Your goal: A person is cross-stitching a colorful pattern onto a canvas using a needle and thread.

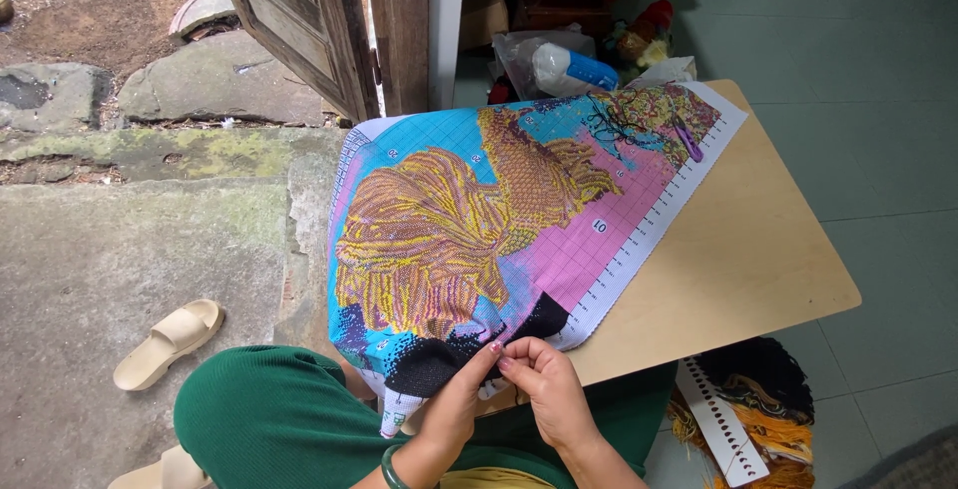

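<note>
A large cross-stitch canvas (499,220) with yellow, pink, blue and black stitching lies across a light wooden table (738,249) and hangs over its near edge onto my lap. My left hand (454,404) and my right hand (544,384) meet at the black stitched patch on the canvas's near edge. Both pinch the fabric there with their fingertips together. Whether a needle is held is too small to see. A green bangle (391,469) circles my left wrist.
A purple clip (687,140) and loose dark threads rest on the canvas's far corner. Skeins of thread on a white card (733,419) lie on the tiled floor at right. Bags and a bottle (564,65) sit behind the table. A beige sandal (165,341) lies on the concrete at left by a wooden door (299,20).
</note>
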